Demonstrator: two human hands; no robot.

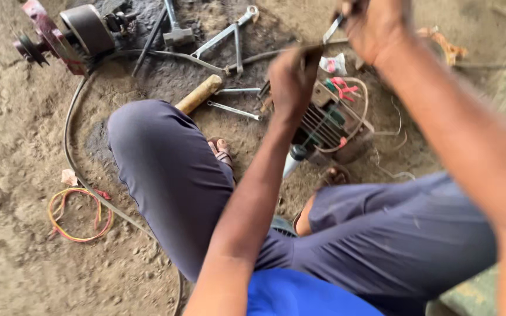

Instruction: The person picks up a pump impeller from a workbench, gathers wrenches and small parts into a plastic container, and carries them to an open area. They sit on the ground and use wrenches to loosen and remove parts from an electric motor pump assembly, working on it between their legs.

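Your left hand [291,79] is clenched round the dark end of a thin grey rod or cable [253,57] that runs leftwards over the earth floor [13,246]; your right hand [373,26], at the top edge of the view, is closed on a slim bright metal tool [333,28], blurred, whose tip points down towards the left hand; which kind of tool it is cannot be told. Both hands are raised above the small finned electric motor [332,126], which lies on the floor between your bent knees with its terminal side open and red and green wires [341,88] showing loose at its top; a white-and-dark cylindrical bottle or applicator [293,159] leans just beside its casing. To judge by this, the motor is already opened and its leads exposed, while the work on the held piece is in hand and the motor not yet closed up; no cover or fastenings can be made out. Lying near, untouched: a wooden-handled hammer [199,93], bright open-ended spanners [234,109], a larger combination spanner [225,34], a rusted red pulley assembly [65,35] at upper left, a grey hose [74,146] curving down the floor, and a coil of yellow and red wire [80,213] well apart at left.
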